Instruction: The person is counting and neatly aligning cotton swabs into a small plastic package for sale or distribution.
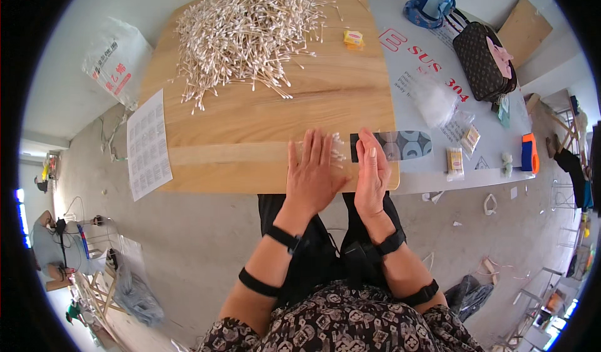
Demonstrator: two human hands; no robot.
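Note:
My left hand lies palm down near the front edge of the wooden board, its fingers stretched out over a small bunch of cotton swabs. Tips of the swabs show at its right side; the rest is hidden under the palm. Just right of them, my right hand stands on its edge with straight fingers held together, and I see nothing in it. A grey patterned strip with a rounded end lies behind and right of this hand. Farther back, a large heap of loose cotton swabs covers the board.
A small yellow box sits beside the heap. At left, a printed sheet overhangs the board. Rightward lie packed swabs, clear plastic bags, an orange-and-blue object and a dark handbag.

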